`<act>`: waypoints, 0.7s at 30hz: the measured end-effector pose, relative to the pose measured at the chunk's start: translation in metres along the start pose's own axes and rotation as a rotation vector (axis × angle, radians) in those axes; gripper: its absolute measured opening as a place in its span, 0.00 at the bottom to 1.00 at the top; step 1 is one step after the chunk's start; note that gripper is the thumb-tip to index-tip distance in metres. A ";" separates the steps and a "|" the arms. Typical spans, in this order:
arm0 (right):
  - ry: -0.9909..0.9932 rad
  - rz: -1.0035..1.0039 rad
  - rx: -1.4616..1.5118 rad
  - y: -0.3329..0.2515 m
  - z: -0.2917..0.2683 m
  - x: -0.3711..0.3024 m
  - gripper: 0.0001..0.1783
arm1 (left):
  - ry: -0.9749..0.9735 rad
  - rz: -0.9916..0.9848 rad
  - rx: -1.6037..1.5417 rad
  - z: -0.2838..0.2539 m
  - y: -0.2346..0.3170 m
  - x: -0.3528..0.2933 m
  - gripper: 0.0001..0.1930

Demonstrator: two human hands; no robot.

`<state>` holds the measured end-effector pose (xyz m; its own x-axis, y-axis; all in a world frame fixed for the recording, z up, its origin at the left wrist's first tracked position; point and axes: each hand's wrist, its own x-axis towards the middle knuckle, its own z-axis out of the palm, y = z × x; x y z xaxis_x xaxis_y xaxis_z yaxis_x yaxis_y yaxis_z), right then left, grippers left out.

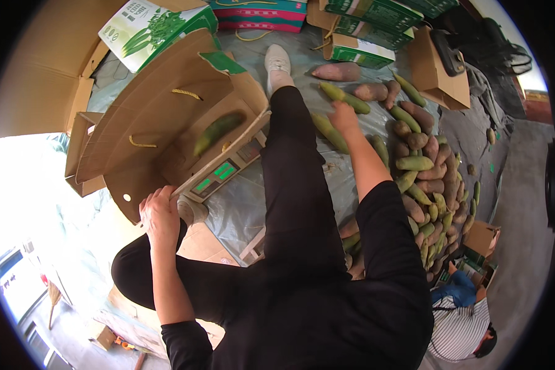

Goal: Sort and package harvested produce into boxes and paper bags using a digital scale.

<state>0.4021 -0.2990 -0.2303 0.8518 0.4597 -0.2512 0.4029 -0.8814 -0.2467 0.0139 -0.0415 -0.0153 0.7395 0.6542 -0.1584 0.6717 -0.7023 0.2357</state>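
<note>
My left hand (159, 216) is clamped on the rim of the open brown cardboard box (166, 117), which sits on a grey digital scale w/ green display (219, 176); one long green gourd (217, 131) lies inside. Farther out, my right hand (343, 117), fingers curled, touches another green gourd (330, 133) on the grey plastic floor sheet (240, 203), beside a pile of purple sweet potatoes & green gourds (422, 185).

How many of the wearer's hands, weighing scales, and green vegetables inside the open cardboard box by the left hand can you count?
Hands: 2, left hand and right hand
Weighing scale: 1
Green vegetable in the open box: 1
Total: 4
</note>
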 end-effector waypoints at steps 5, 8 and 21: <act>-0.060 0.050 -0.147 0.009 0.035 -0.014 0.25 | -0.020 -0.036 -0.010 -0.005 0.003 0.004 0.08; -0.077 0.033 -0.149 0.011 0.054 -0.021 0.28 | -0.031 -0.041 -0.009 -0.007 0.006 0.005 0.08; -0.141 0.171 -0.287 -0.010 0.078 -0.046 0.28 | -0.002 -0.017 -0.019 -0.007 0.001 0.005 0.06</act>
<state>0.3331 -0.3026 -0.2894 0.8684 0.2958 -0.3979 0.3532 -0.9323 0.0778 0.0181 -0.0367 -0.0095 0.7282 0.6653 -0.1649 0.6833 -0.6857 0.2508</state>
